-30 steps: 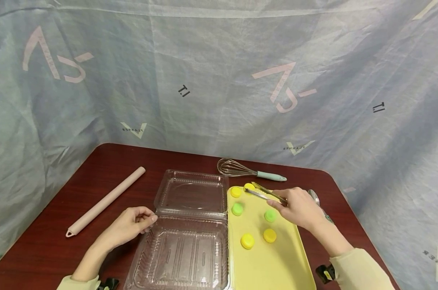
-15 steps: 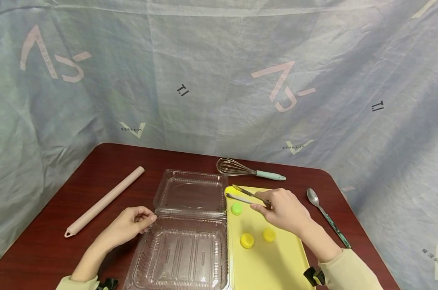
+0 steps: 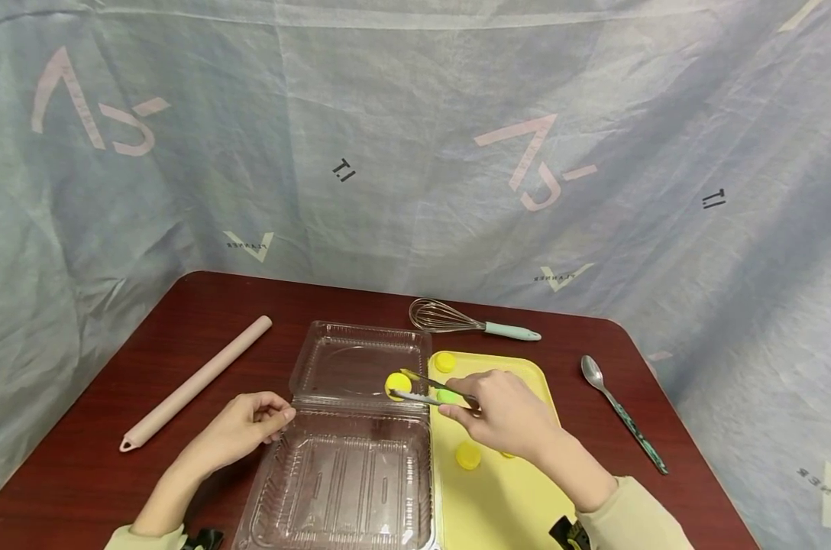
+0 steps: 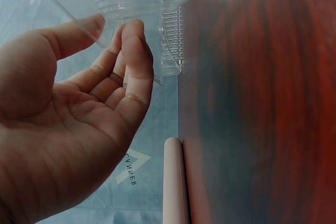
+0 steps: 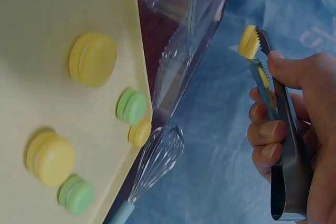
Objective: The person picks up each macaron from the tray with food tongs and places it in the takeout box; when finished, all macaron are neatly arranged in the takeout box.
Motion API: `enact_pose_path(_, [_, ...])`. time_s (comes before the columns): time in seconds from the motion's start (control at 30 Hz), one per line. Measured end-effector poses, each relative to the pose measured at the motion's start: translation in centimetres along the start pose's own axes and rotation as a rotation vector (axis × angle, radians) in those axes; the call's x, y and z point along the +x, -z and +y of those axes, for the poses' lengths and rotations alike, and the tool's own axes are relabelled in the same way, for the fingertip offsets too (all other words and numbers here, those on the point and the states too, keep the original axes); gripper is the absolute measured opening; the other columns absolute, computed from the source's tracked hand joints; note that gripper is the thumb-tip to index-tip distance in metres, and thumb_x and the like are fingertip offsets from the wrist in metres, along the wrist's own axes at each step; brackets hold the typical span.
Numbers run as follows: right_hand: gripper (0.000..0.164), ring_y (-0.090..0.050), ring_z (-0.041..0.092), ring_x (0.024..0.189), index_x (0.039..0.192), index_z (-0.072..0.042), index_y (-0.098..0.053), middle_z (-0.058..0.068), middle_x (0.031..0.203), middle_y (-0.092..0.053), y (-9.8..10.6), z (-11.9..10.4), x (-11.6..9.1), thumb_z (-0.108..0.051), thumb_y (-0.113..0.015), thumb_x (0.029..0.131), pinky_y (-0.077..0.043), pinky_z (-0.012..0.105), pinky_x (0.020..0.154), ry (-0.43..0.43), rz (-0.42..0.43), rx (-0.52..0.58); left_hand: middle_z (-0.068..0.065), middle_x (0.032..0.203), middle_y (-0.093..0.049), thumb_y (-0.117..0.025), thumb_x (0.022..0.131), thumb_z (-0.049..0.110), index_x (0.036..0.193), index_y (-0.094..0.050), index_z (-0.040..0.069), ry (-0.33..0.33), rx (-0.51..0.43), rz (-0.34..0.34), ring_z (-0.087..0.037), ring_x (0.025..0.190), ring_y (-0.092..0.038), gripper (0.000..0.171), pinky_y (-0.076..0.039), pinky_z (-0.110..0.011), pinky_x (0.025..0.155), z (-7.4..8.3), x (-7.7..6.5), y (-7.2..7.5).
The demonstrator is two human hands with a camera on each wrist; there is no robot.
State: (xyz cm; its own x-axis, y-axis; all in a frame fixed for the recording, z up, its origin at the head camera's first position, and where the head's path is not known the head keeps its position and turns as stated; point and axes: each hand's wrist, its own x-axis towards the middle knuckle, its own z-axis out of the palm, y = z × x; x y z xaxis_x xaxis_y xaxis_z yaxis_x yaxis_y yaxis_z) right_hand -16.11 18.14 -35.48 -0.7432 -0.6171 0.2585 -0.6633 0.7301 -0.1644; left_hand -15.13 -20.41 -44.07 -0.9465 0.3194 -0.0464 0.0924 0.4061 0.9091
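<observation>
My right hand (image 3: 508, 409) grips metal tongs (image 5: 289, 145), whose serrated tips pinch a yellow macaron (image 3: 398, 386). In the head view this macaron overlaps the near edge of the clear plastic container's lid (image 3: 360, 363). At the container's left side, by the hinge, my left hand (image 3: 240, 431) pinches its rim, thumb and fingers on either side of the clear edge (image 4: 89, 30). The container's ribbed base (image 3: 347, 489) lies open toward me. More yellow macarons (image 5: 93, 60) and green macarons (image 5: 131, 106) sit on a pale yellow tray (image 3: 498, 504) to the right.
Beyond the tray lies a whisk (image 3: 450, 317) with a pale blue handle. A spoon (image 3: 622, 412) with a patterned green handle is at the right. To the left rests a pink rolling pin (image 3: 195, 386) on the dark red table (image 3: 134, 489). A grey cloth (image 3: 388, 153) hangs behind.
My right hand has moved left and toward me, carrying the yellow macaron in the tongs from the tray's far end to over the container. My left hand has stayed at the container's rim.
</observation>
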Motion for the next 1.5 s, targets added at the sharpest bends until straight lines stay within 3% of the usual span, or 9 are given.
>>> enact_pose_path(0.23, [0.027,-0.042,-0.001,0.055,0.106,-0.011,-0.076,-0.007,0.083,-0.072,-0.7,-1.1,0.1,-0.034,-0.075,0.091,-0.045,0.025,0.058,0.019,0.004,0.009,-0.007,0.084,-0.064,-0.064,0.099,0.019,0.106,-0.065,-0.005,-0.002,-0.009,-0.007,-0.018,0.071,-0.06,0.025,-0.054,-0.03,0.063,-0.1,0.0,0.0])
enact_pose_path(0.57, [0.034,-0.054,0.001,0.061,0.11,-0.008,-0.076,-0.003,0.089,-0.074,-2.1,-2.5,0.1,-0.037,-0.072,0.092,-0.052,0.029,0.06,0.072,-0.016,0.008,-0.007,0.084,-0.064,-0.064,0.099,0.019,0.104,-0.066,-0.004,-0.007,0.015,0.007,-0.017,0.07,-0.061,0.024,-0.055,-0.03,0.063,-0.1,0.1,0.0])
enact_pose_path(0.83, [0.034,-0.072,0.012,0.087,0.111,-0.009,-0.076,-0.001,0.101,-0.075,-3.3,-3.5,0.2,-0.038,-0.069,0.094,-0.058,0.034,0.074,0.094,-0.038,0.019,-0.006,0.083,-0.064,-0.064,0.099,0.019,0.104,-0.066,-0.004,-0.01,0.014,0.01,-0.017,0.07,-0.061,0.024,-0.054,-0.03,0.063,-0.1,0.1,0.0])
enact_pose_path(0.93, [0.034,-0.066,0.005,0.073,0.11,-0.009,-0.076,-0.002,0.098,-0.075,-3.7,-3.7,0.3,-0.038,-0.07,0.094,-0.057,0.031,0.069,0.103,-0.044,0.02,-0.007,0.083,-0.064,-0.064,0.099,0.019,0.104,-0.066,-0.004,-0.007,0.007,0.007,-0.017,0.07,-0.061,0.024,-0.054,-0.03,0.063,-0.1,0.1,0.0])
enact_pose_path(1.07, [0.032,-0.041,-0.002,0.053,0.107,-0.01,-0.076,-0.003,0.089,-0.074,-4.2,-4.0,0.5,-0.039,-0.07,0.093,-0.05,0.025,0.06,0.099,-0.068,0.02,-0.007,0.083,-0.064,-0.064,0.099,0.019,0.104,-0.066,-0.004,-0.006,0.003,0.006,-0.017,0.07,-0.061,0.024,-0.054,-0.03,0.063,0.0,0.1,-0.1])
enact_pose_path(1.13, [0.032,-0.036,-0.003,0.05,0.108,-0.011,-0.076,-0.003,0.089,-0.074,-4.4,-4.1,0.6,-0.039,-0.07,0.093,-0.047,0.022,0.057,0.092,-0.081,0.016,-0.006,0.083,-0.064,-0.064,0.099,0.019,0.104,-0.066,-0.004,-0.005,0.004,0.008,-0.017,0.07,-0.061,0.024,-0.054,-0.029,0.063,0.0,0.1,-0.1])
enact_pose_path(1.23, [0.029,-0.033,-0.004,0.048,0.106,-0.014,-0.076,-0.008,0.082,-0.072,-4.6,-4.4,0.8,-0.04,-0.07,0.093,-0.043,0.02,0.055,0.089,-0.092,0.012,-0.006,0.082,-0.064,-0.064,0.099,0.019,0.103,-0.066,-0.004,-0.003,0.011,0.01,-0.017,0.07,-0.061,0.024,-0.054,-0.029,0.063,0.1,0.1,-0.1])
enact_pose_path(1.37, [0.029,-0.032,-0.003,0.047,0.104,-0.016,-0.075,-0.014,0.063,-0.056,-5.0,-4.7,1.0,-0.042,-0.07,0.093,-0.038,0.018,0.05,0.093,-0.111,0.002,-0.005,0.082,-0.064,-0.064,0.099,0.019,0.102,-0.067,-0.003,-0.003,0.026,0.017,-0.017,0.07,-0.061,0.023,-0.054,-0.029,0.062,0.2,0.1,-0.2])
enact_pose_path(1.5, [0.037,-0.038,-0.003,0.049,0.11,-0.013,-0.076,-0.01,0.074,-0.068,-5.5,-5.1,1.3,-0.045,-0.067,0.094,-0.043,0.019,0.052,0.1,-0.133,-0.016,-0.005,0.082,-0.064,-0.064,0.099,0.019,0.103,-0.067,-0.003,-0.005,0.034,0.021,-0.017,0.069,-0.061,0.023,-0.054,-0.03,0.062,0.2,0.0,-0.2])
